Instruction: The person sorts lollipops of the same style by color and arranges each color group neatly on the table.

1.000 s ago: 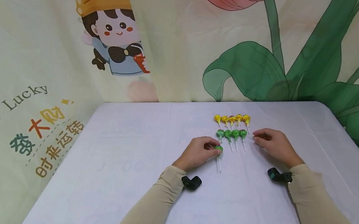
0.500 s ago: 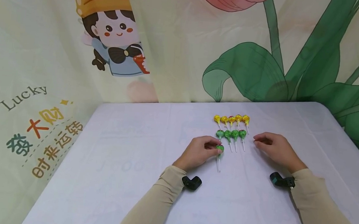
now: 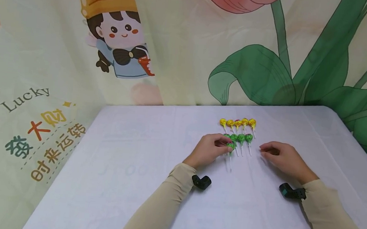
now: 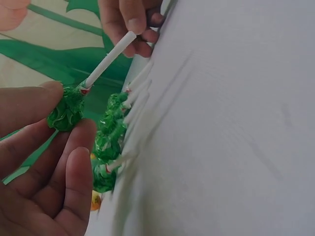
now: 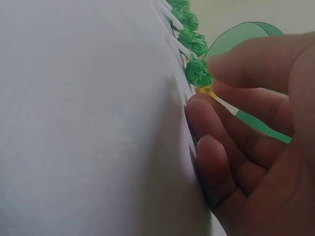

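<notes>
Between thumb and fingers, my left hand [image 3: 209, 150] pinches a green-wrapped lollipop [image 4: 69, 109] by its round head. Its white stick points toward me in the head view and is lifted off the table in the left wrist view. A row of green lollipops [image 3: 240, 138] lies just behind it, sticks toward me, partly hidden by the left hand. Behind that row is another of yellow lollipops [image 3: 238, 123]. To the right of the rows, my right hand [image 3: 284, 157] hovers low with fingers loosely bent and holds nothing. The nearest green lollipop [image 5: 199, 73] appears beside its fingertips in the right wrist view.
All the lollipops lie on a table with a white cloth [image 3: 127, 181]. A printed curtain [image 3: 181, 50] with a cartoon figure and green leaves hangs directly behind the table's far edge. Black wrist cameras [image 3: 202, 182] are strapped on both sleeves.
My left hand has carried the green lollipop slightly right and away from me, over the left end of the green row. My right hand has drawn back slightly toward me.
</notes>
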A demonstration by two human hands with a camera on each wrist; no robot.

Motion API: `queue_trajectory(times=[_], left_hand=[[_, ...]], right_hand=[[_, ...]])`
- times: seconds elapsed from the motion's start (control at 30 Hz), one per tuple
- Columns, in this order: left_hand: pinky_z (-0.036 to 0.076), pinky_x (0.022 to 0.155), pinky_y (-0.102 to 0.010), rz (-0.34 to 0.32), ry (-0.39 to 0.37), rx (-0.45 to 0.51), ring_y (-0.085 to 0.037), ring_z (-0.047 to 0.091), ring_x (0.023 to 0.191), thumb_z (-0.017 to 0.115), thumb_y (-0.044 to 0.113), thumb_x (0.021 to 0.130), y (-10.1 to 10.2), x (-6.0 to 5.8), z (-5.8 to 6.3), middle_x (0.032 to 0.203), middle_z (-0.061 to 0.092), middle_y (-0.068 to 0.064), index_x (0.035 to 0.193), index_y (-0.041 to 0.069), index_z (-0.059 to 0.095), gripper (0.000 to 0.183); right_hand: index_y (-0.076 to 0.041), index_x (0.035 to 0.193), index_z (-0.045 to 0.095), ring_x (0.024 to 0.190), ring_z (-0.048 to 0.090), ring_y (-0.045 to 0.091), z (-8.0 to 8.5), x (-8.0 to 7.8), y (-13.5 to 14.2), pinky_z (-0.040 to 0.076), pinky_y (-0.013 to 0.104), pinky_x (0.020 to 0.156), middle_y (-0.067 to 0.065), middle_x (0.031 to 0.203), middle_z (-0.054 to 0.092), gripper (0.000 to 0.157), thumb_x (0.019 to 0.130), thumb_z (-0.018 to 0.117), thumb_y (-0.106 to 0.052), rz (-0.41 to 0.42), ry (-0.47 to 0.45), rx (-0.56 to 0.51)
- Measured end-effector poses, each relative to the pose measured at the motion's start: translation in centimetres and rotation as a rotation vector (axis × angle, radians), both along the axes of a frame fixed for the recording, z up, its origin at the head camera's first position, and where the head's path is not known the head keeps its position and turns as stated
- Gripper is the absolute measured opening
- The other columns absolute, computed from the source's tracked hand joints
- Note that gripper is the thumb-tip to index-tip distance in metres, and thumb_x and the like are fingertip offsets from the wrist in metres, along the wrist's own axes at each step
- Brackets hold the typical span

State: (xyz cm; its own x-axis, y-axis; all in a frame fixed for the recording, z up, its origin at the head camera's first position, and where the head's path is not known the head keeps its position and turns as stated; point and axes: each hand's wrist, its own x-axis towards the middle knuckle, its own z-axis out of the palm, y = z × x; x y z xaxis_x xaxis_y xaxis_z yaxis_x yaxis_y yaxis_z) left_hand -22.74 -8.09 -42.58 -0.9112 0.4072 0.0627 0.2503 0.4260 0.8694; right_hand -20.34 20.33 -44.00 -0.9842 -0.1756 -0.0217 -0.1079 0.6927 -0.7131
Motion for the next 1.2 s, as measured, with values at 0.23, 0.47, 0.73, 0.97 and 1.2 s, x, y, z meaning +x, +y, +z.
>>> queue_trajectory(times=[0.23,0.47,0.73,0.97,1.2], left_hand=[[0.053,0.076,-0.027,-0.022,-0.022,-0.02,-0.006,0.064,0.089,0.078,0.025,0.09,1.4,-0.9,0.7,0.098,0.069,0.014,0.11,0.021,0.073,0.021],[0.051,0.076,-0.027,-0.03,-0.021,-0.031,-0.008,0.064,0.087,0.078,0.024,0.089,2.7,-1.8,1.4,0.097,0.069,0.014,0.107,0.021,0.073,0.019],[0.052,0.079,-0.029,-0.012,-0.052,-0.03,-0.009,0.064,0.091,0.078,0.024,0.09,3.8,-2.8,2.1,0.101,0.068,0.012,0.111,0.02,0.073,0.022],[0.05,0.082,-0.025,-0.012,-0.036,-0.035,-0.008,0.062,0.093,0.075,0.022,0.092,5.3,-3.5,2.6,0.103,0.068,0.011,0.12,0.014,0.073,0.029],[0.049,0.082,-0.022,-0.03,-0.005,-0.057,-0.007,0.061,0.093,0.074,0.019,0.092,6.7,-4.0,3.0,0.104,0.069,0.009,0.12,0.015,0.074,0.028]], right_hand=[[-0.007,0.123,0.068,0.106,0.058,0.027,-0.2,0.2,0.5,0.052,0.043,0.089,0.012,0.122,0.065,0.031,0.098,0.067,-0.024,-0.002,-0.015,0.003],[-0.006,0.123,0.067,0.104,0.058,0.027,-0.3,0.1,0.8,0.051,0.045,0.09,0.013,0.121,0.065,0.031,0.098,0.067,-0.023,0.006,-0.006,-0.006],[-0.006,0.123,0.068,0.103,0.059,0.027,-0.5,-0.1,0.7,0.051,0.044,0.09,0.011,0.119,0.066,0.029,0.098,0.067,-0.022,0.015,-0.006,-0.002],[-0.007,0.123,0.068,0.106,0.058,0.028,0.0,0.0,1.1,0.051,0.047,0.092,0.011,0.121,0.066,0.031,0.098,0.067,-0.025,0.022,-0.021,0.001],[-0.006,0.124,0.067,0.106,0.056,0.029,0.5,0.1,2.3,0.051,0.043,0.089,0.013,0.121,0.065,0.034,0.099,0.065,-0.029,-0.016,-0.028,-0.005]])
